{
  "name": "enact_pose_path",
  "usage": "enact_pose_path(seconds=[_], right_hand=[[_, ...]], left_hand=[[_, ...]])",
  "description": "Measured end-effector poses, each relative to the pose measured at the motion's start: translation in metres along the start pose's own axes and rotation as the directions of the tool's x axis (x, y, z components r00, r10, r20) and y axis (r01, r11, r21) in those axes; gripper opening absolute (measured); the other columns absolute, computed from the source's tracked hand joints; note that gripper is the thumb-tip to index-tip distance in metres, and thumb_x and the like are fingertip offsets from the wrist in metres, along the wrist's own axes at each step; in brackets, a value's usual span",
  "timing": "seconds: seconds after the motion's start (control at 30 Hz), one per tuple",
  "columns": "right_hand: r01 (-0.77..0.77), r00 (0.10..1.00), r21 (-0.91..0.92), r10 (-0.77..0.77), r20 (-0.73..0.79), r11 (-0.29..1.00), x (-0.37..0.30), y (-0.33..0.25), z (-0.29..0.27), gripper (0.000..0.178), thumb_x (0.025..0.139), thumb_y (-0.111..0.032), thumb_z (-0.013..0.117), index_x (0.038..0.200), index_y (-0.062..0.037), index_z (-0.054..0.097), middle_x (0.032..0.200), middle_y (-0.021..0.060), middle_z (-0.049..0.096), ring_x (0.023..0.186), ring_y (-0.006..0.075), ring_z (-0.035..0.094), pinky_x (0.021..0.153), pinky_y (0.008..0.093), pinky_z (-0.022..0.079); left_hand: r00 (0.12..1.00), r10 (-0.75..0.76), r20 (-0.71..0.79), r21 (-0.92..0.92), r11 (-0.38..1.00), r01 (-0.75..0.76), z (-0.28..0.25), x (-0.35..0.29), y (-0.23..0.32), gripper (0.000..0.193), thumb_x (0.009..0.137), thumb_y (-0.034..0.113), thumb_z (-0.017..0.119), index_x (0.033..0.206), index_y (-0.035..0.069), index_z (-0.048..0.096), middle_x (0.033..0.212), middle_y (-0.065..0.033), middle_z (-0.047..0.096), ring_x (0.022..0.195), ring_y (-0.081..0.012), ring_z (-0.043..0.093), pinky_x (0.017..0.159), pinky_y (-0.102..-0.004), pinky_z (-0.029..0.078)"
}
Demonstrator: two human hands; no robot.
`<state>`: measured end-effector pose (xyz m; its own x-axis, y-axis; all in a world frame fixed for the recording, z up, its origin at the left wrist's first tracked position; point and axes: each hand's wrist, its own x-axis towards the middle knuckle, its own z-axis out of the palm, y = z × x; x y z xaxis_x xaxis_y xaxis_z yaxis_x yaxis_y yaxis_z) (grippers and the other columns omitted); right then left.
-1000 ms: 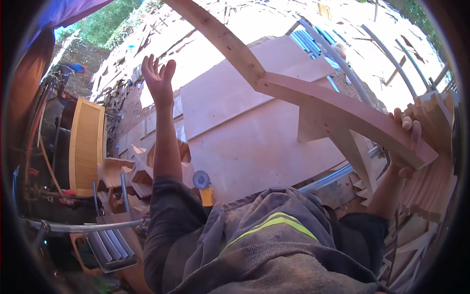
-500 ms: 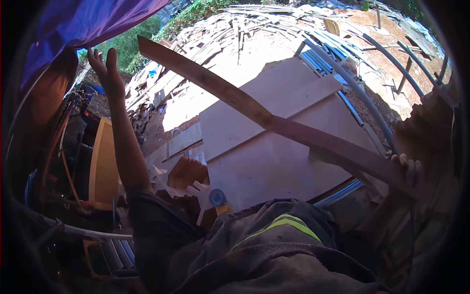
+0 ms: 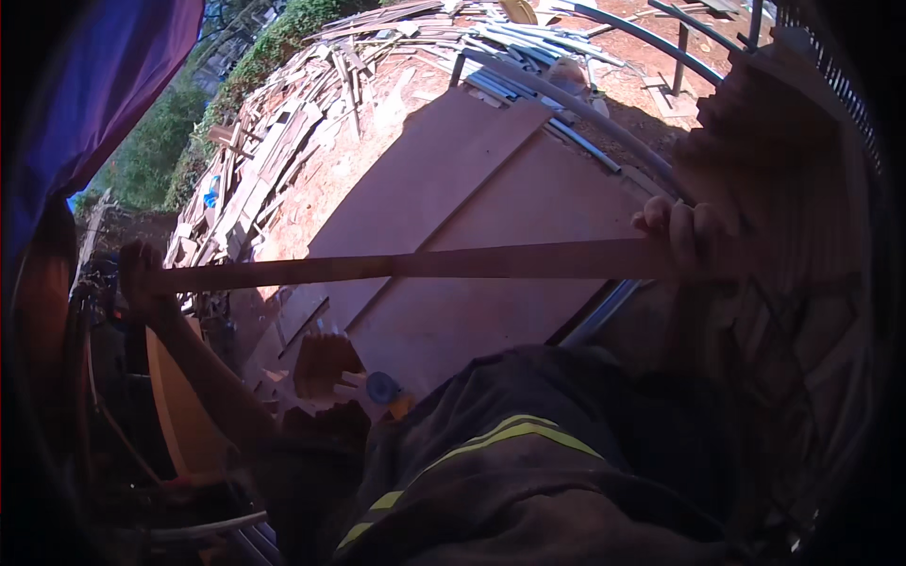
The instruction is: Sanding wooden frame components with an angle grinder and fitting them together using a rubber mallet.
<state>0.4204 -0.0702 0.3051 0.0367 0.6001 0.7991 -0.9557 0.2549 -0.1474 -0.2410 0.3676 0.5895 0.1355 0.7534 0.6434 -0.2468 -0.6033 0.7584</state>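
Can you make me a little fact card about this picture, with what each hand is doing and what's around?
Left hand: closed on the left end of a long wooden beam
Right hand: gripping the beam toward its right side
Beam: nearly level across the picture
Behind beam: flat boards
Lower middle: round blue-grey disc with a yellow part
Upper left: purple sheet
Farther away: scattered wood pieces
Light: hands shaded, ground beyond sunny

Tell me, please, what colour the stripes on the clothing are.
The stripes are yellow-green, best seen in the head view.
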Motion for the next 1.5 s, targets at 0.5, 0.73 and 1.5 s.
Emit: enact_pose_path(seconds=[0.5, 0.73, 1.5], right_hand=[[-0.41, 0.458, -0.667, -0.492, -0.741, 0.622, -0.057, 0.086, -0.118, 0.066, 0.099, -0.031, 0.072, 0.148, 0.0041, 0.048, 0.137, 0.0147, 0.062, 0.125, 0.0222, 0.058, 0.113, 0.039, 0.043], [-0.529, 0.584, -0.519, -0.156, -0.797, 0.672, -0.043, 0.173, -0.196, 0.083, 0.099, -0.056, 0.07, 0.15, 0.0058, 0.048, 0.149, 0.0187, 0.055, 0.142, 0.0269, 0.051, 0.118, 0.0398, 0.04], [-0.746, 0.616, -0.4, -0.323, -0.719, -0.532, -0.048, 0.06, -0.234, 0.081, 0.091, -0.07, 0.067, 0.071, 0.0088, 0.069, 0.063, 0.0216, 0.062, 0.063, 0.0256, 0.062, 0.064, 0.0473, 0.047]], left_hand=[[0.896, 0.42, 0.143, 0.795, 0.491, -0.356, -0.04, -0.141, 0.05, 0.016, 0.097, 0.01, 0.066, 0.112, 0.005, 0.068, 0.101, -0.0032, 0.063, 0.091, -0.0143, 0.063, 0.081, -0.0297, 0.054], [0.908, 0.187, -0.376, 0.538, 0.841, 0.05, 0.014, -0.23, 0.095, 0.006, 0.099, 0.012, 0.063, 0.1, 0.006, 0.065, 0.096, -0.0031, 0.06, 0.082, -0.014, 0.059, 0.081, -0.0314, 0.054], [0.278, -0.477, -0.834, -0.365, 0.854, 0.369, 0.034, -0.486, -0.165, 0.008, 0.084, -0.006, 0.056, 0.088, 0.0, 0.059, 0.084, -0.0072, 0.059, 0.067, -0.0181, 0.059, 0.069, -0.0396, 0.058]])
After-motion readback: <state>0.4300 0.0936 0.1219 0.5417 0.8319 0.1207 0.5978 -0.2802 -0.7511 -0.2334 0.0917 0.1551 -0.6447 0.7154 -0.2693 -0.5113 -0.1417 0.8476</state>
